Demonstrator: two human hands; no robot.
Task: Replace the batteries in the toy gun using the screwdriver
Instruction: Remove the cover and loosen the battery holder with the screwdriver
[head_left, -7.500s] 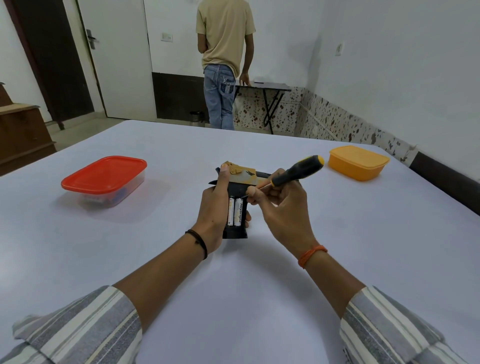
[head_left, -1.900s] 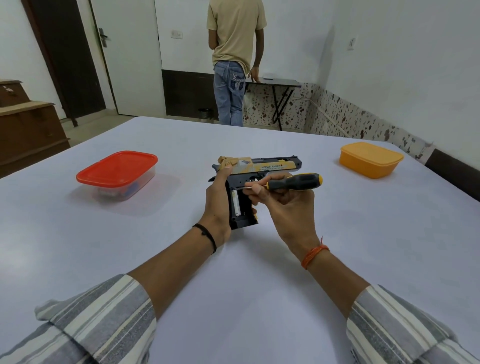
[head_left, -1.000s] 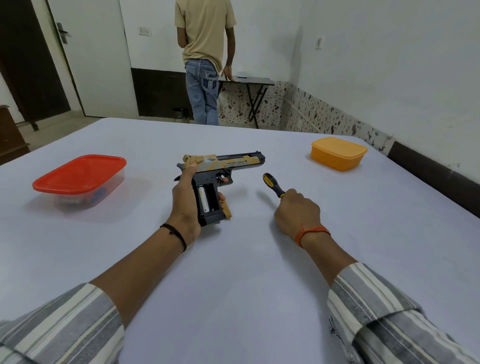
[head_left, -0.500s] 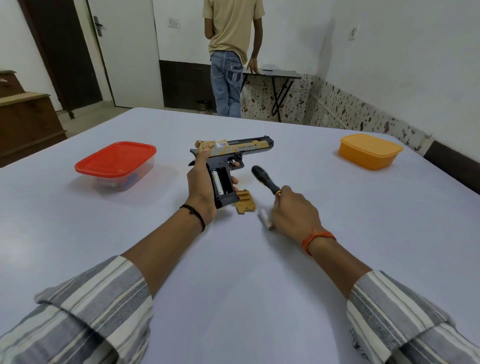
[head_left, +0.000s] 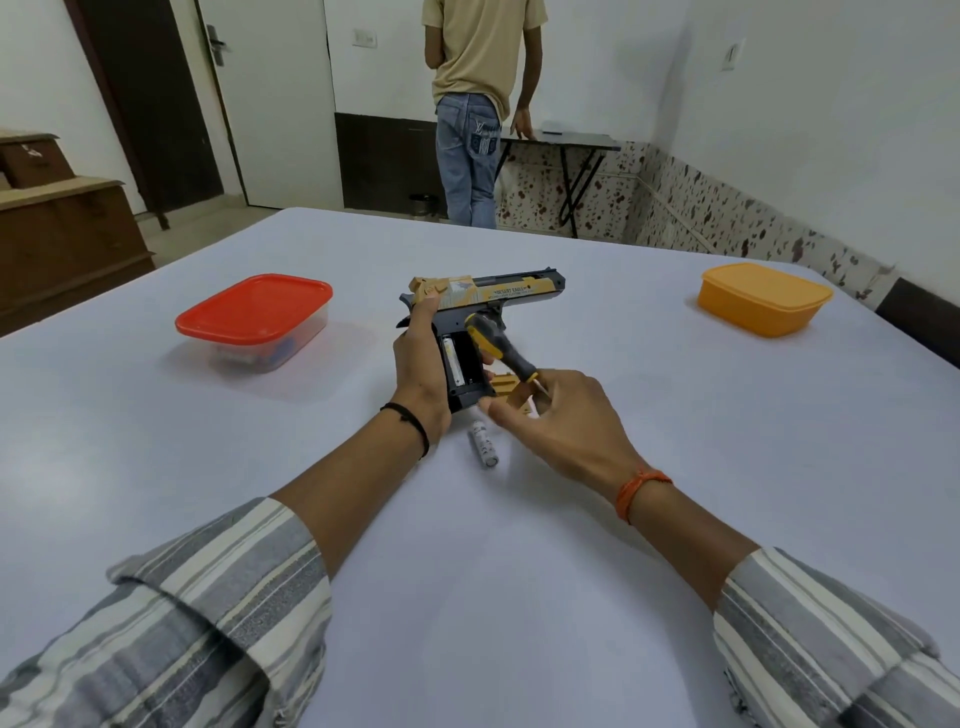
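1. The bench (head_left: 519, 571), covered in pale white, is filling most of the view, and all the task's things are sitting near its middle.
2. A container with a red lid (head_left: 253, 318) is resting to the left and a yellow container (head_left: 762, 299) to the right, both well apart from the work.
3. The toy gun (head_left: 483, 322) is being held just above the bench centre; its barrel's long axis is running left to right with the muzzle pointing right, and its grip is pointing down toward the person, the open battery bay facing up.
4. The left hand (head_left: 421, 374) is wrapping around the back of the grip, thumb up by the rear of the slide, holding the toy gun firmly.
5. The right hand (head_left: 561, 421) is closing loosely around the screwdriver (head_left: 498, 348), fingers partly spread; the black and yellow handle is pointing up and away to the left, lying across the trigger area, slightly blurred.
6. A tan cover piece (head_left: 506, 387) is lying on the bench just beside the grip's base, partly hidden by the right hand.
7. One battery (head_left: 453, 364) is sitting in the left slot of the bay, lengthwise along the grip.
8. A loose battery (head_left: 484, 445) is lying on the bench just below the grip, its long axis running toward the person and slightly right.
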